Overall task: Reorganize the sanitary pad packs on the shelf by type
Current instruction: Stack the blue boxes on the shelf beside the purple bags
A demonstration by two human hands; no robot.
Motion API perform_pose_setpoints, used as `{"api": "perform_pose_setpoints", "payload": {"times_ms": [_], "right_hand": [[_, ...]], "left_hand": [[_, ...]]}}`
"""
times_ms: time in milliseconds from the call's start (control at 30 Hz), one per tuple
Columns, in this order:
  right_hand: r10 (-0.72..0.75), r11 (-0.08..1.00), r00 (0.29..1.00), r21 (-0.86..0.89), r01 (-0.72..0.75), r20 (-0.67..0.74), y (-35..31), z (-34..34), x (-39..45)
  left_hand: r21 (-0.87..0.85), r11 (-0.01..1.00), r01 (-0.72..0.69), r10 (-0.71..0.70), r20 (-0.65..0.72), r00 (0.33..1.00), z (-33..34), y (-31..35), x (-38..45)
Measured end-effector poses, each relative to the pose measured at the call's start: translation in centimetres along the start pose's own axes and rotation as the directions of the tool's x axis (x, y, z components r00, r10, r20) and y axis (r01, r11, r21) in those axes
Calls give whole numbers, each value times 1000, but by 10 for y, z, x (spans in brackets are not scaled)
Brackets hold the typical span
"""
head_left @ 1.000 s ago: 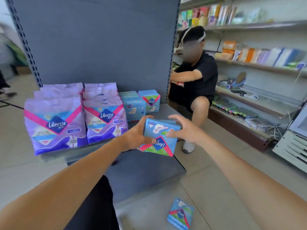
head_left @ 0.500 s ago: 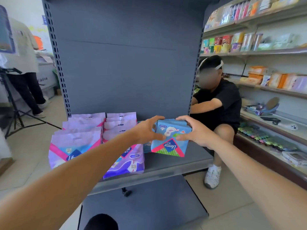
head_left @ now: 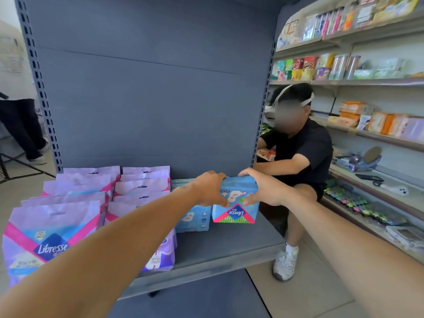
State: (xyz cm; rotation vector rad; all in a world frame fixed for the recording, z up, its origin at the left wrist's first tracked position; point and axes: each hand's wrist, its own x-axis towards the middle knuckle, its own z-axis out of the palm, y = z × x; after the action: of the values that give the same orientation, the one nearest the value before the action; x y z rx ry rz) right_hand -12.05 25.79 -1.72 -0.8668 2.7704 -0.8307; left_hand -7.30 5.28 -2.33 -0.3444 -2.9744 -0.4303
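On the grey metal shelf (head_left: 229, 244), both hands clasp one pack.
Left hand (head_left: 210, 188) and right hand (head_left: 263, 189) grasp the soft, squarish blue pack (head_left: 236, 208), upside down, just right of glossy purple bags (head_left: 52, 232).

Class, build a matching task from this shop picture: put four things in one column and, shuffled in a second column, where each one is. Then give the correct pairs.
Things:
1. blue pack
2. purple packs
3. left hand
4. white shoe

Places:
A. on the floor, right of the grey shelf
B. left part of the shelf, in rows
C. held between both hands, logo upside down
D. gripping the blue pack's left side

The right hand grips the other side.

Pairs: 1-C, 2-B, 3-D, 4-A
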Motion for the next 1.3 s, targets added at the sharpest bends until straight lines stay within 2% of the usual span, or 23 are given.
{"api": "perform_pose_setpoints", "payload": {"times_ms": [133,333,500,667,800,933,1067,1233,1300], "right_hand": [[5,1000,1000,3,-5,15,20,-1,24],[50,991,999,-120,-52,-13,46,21,60],[96,983,995,-160,-93,12,65,42,81],[119,976,993,-185,-114,15,71,56,93],[91,976,996,-197,-91,-12,77,65,94],[46,969,999,-243,-40,22,70,70,95],[43,945,997,-327,-20,63,65,71,95],[-22,861,998,-506,50,60,57,75,94],[-24,850,998,-524,53,62,53,74,94]], "left_hand": [[93,996,4,-7,27,1000,10,-7,28],[300,954,-12,-22,108,994,32,-19,60],[370,929,-3,-50,135,990,56,-33,73],[407,913,12,-64,114,991,74,-41,78],[423,906,-11,-23,77,997,82,-41,80],[398,916,-38,-12,122,993,91,-46,77],[373,928,-24,-38,156,987,95,-50,72],[352,936,-9,-43,140,989,98,-49,64],[345,939,-12,-38,136,990,97,-49,63]]}}
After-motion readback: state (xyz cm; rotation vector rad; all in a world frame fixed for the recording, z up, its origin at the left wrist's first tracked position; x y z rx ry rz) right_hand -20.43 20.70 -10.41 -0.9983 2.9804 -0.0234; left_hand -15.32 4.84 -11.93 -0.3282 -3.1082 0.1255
